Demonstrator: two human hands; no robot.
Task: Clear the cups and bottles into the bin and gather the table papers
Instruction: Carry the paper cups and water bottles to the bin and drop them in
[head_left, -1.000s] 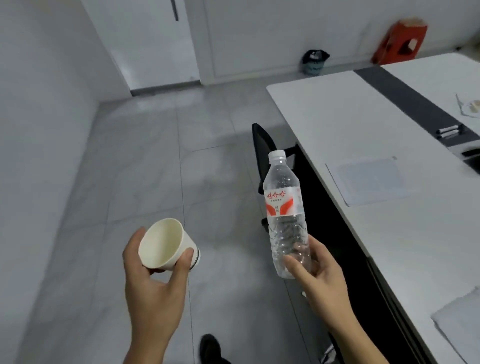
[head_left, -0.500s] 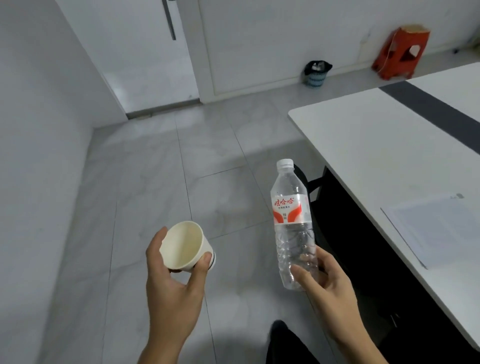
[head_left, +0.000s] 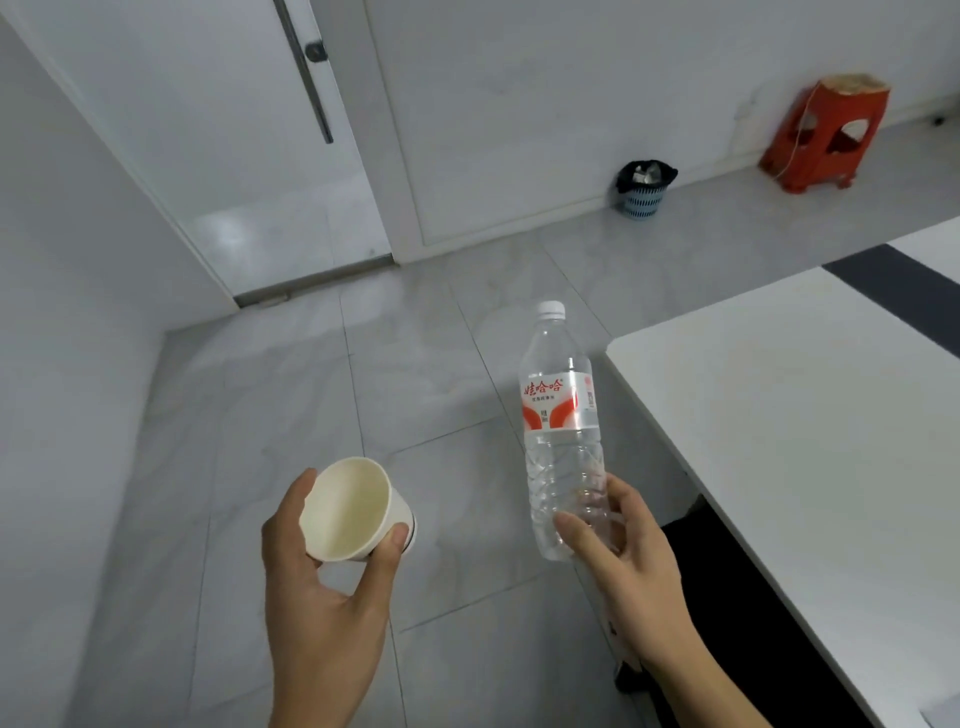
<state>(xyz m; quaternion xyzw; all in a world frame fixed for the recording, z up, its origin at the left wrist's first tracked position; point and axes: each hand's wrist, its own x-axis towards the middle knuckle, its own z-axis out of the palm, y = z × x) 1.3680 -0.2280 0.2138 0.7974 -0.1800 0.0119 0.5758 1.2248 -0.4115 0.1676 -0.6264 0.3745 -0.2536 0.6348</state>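
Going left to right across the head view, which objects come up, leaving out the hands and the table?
white paper cup → clear plastic water bottle with a red-and-white label → blue slatted bin with a black liner → red plastic stool

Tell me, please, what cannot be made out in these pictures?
Head view:
- Small blue slatted bin with black liner: contents too small.
- Clear plastic water bottle: lower end partly covered by the right hand.
- White table: cut off by the right edge.
- White paper cup: underside faces away.
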